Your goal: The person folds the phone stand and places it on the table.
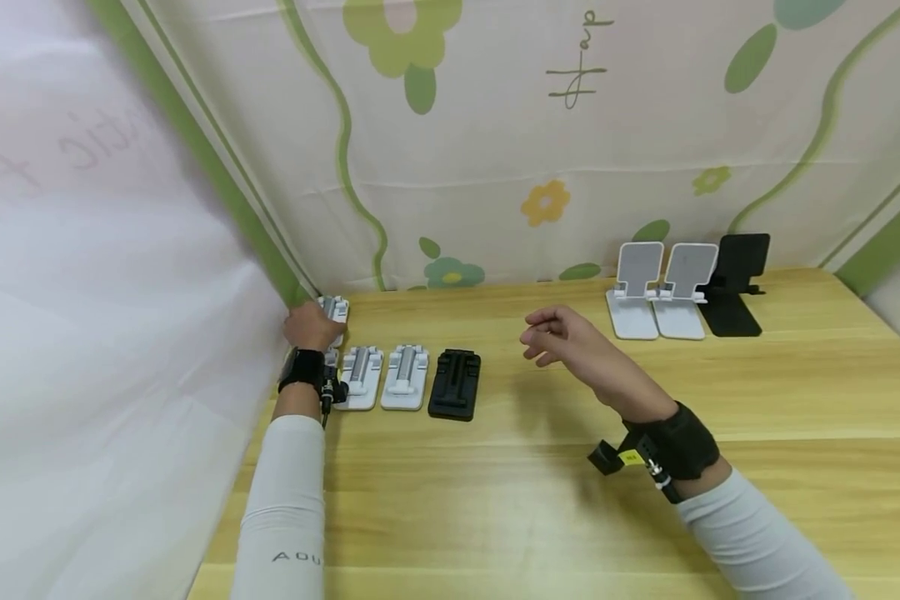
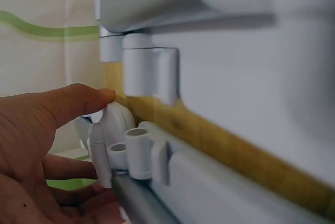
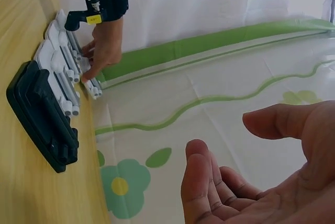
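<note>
At the left end of the table my left hand point(image 1: 311, 327) grips a folded white phone stand point(image 2: 102, 143). In the left wrist view the thumb presses on its end and the fingers lie round its other side. Part of another white folded stand point(image 1: 337, 308) shows beyond the hand. Nearer to me lie two white folded phone stands point(image 1: 362, 377) point(image 1: 405, 377) and a black folded phone stand point(image 1: 454, 383) in a row. My right hand point(image 1: 577, 346) hovers over the middle of the table, its fingers loosely bent and holding nothing.
Two white phone stands point(image 1: 633, 287) point(image 1: 686, 287) and a black one point(image 1: 735, 283) stand unfolded at the back right. A flowered curtain point(image 1: 495, 142) hangs along the table's back edge, and a white curtain point(image 1: 120, 333) hangs at the left.
</note>
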### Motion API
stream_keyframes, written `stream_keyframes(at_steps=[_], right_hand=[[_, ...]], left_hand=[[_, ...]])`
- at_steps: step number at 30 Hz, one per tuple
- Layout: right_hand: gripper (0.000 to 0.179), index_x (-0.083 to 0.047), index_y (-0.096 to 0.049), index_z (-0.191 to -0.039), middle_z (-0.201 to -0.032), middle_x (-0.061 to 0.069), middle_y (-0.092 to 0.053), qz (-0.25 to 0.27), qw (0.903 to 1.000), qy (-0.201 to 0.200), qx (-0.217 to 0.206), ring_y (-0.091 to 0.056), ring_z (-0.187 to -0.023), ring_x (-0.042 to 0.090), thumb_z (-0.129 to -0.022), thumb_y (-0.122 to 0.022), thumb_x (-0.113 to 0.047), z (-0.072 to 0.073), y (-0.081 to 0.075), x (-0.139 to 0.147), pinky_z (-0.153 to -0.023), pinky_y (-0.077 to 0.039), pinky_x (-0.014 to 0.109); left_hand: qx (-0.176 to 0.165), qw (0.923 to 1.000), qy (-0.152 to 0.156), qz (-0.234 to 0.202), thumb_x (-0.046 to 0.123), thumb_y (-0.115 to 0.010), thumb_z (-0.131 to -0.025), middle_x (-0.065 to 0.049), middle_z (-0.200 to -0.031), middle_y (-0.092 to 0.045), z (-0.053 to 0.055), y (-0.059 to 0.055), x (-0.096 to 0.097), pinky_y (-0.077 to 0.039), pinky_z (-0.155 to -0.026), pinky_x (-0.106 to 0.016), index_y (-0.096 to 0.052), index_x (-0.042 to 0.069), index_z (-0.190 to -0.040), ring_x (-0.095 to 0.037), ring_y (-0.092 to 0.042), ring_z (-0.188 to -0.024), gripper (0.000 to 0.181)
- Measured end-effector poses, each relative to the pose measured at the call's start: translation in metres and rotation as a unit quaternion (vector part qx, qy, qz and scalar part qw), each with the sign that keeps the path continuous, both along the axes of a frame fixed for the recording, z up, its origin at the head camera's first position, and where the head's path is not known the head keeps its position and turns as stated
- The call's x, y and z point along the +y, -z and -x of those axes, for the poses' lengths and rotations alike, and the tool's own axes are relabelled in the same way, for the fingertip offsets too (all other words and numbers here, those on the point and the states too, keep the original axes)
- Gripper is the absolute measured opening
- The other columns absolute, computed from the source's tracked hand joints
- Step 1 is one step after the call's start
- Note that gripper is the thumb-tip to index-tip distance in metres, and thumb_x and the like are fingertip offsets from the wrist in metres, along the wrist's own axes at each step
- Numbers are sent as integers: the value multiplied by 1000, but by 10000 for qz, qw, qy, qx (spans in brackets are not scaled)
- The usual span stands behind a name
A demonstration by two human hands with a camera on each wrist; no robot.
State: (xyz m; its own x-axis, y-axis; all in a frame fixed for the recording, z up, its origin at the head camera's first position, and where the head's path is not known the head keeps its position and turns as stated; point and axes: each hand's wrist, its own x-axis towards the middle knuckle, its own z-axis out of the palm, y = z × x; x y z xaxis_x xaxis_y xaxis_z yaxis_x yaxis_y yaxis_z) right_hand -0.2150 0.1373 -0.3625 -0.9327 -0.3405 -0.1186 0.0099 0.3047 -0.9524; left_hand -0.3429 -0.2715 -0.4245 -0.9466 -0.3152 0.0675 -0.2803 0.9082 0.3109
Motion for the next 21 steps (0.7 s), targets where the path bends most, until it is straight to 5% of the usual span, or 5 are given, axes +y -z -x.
stream_keyframes(at_steps=[6,9,13,17,21], right_hand=[[47,2,-40,-146,-133,22,-54,-559,9959,496,513,-58,-118,33,-110,-49,-27,15,-5,20,-95,-52,33],[43,2,-49,-139,-130,23,-57,-1374,9787,909,1229,-58,-116,36,-109,-52,-29,32,-7,38,-95,-51,44],[33,8,-58,-128,-122,30,-60,-2538,9188,1538,2604,-57,-112,45,-104,-58,-14,63,-3,68,-94,-47,57],[32,14,-59,-128,-120,37,-57,-3361,8475,1831,3677,-51,-112,54,-98,-60,2,94,8,99,-95,-42,64],[33,15,-60,-127,-121,38,-58,-3838,8121,1727,4042,-53,-110,56,-95,-62,7,114,13,120,-95,-44,66]], left_hand=[[-222,9997,105,-48,24,-78,-82,-10,-74,-53,3,3,1,-52,-81,-49,-45,10,-61,-34,-58,-84,41],[-372,9992,151,-82,27,-76,-86,-11,-75,-55,4,3,0,-53,-82,-50,-45,10,-62,-36,-60,-88,43],[-114,9993,272,-230,35,-67,-97,-11,-67,-53,3,1,5,-53,-88,-57,-47,9,-59,-41,-63,-89,50],[1069,9909,614,-534,24,-54,-103,-8,-56,-43,0,-4,19,-50,-73,-52,-48,3,-57,-39,-56,-67,51],[1864,9655,943,-1554,16,-48,-104,-21,-77,-63,-10,-18,49,-49,-72,-46,-69,-10,-94,-36,-57,-72,35]])
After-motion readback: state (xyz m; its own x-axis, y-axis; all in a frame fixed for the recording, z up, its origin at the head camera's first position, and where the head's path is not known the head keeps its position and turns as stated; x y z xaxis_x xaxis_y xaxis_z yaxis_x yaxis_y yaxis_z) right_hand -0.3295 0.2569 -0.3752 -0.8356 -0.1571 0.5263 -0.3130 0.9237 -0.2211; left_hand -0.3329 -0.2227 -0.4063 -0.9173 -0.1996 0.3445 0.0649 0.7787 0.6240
